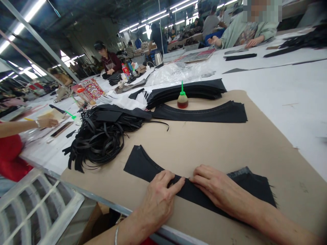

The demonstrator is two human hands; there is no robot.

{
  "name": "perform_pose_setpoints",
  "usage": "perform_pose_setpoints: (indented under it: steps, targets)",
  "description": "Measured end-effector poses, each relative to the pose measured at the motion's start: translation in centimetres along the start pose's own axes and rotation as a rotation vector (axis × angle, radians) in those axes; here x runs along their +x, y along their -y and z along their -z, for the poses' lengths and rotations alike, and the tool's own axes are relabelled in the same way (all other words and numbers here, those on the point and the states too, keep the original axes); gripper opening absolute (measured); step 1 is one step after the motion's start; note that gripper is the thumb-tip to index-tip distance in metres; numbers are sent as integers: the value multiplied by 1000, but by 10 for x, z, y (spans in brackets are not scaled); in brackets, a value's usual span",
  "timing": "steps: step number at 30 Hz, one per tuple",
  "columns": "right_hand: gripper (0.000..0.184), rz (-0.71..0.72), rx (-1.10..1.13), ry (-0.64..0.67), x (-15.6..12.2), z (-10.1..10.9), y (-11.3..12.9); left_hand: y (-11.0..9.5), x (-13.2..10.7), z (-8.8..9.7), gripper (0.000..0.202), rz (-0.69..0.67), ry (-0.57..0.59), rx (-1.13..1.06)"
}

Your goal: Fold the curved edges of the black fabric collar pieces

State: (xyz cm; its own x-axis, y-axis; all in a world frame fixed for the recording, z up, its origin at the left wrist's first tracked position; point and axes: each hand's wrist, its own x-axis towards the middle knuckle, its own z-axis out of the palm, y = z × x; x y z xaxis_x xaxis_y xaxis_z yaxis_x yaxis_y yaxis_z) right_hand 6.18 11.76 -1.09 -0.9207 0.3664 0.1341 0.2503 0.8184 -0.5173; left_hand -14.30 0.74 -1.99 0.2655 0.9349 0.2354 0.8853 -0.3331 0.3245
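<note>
A curved black fabric piece (143,166) lies on the brown board in front of me, its inner edge marked by a line of stitching. At the middle of that edge, my left hand (162,194) presses down with curled fingers, the index stretched along the fold. Just to the right, my right hand (217,187) has its fingers together on the same edge, thumb hidden. The right end of the piece is folded up and frayed. Beyond my hands lies another curved black piece (204,114), and a small glue bottle (182,100) with a green nozzle stands by it.
A heap of black strips (99,136) lies left on the brown board (199,143). Behind the bottle is a stack of black pieces (189,92). A white slatted frame (38,207) stands at lower left. Co-workers sit around the long white table (286,92).
</note>
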Motion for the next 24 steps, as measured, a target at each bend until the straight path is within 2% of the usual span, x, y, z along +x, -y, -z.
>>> perform_pose_setpoints:
  steps: [6,11,17,20,24]
  targets:
    - [23,47,-70,-25,-6,-1,-1,-4,-7,-7,49,-4,-74,31]
    - [23,80,-131,-70,-4,-3,-1,-9,2,-7,48,-11,-25,-110]
    - [25,138,-185,-127,-9,-10,-1,-14,-3,-6,43,-86,6,20]
    - [30,141,-235,-183,-12,-21,1,-8,-10,-1,42,-109,9,67]
    - [30,103,-293,-262,-3,-38,12,12,-12,17,35,-101,52,28]
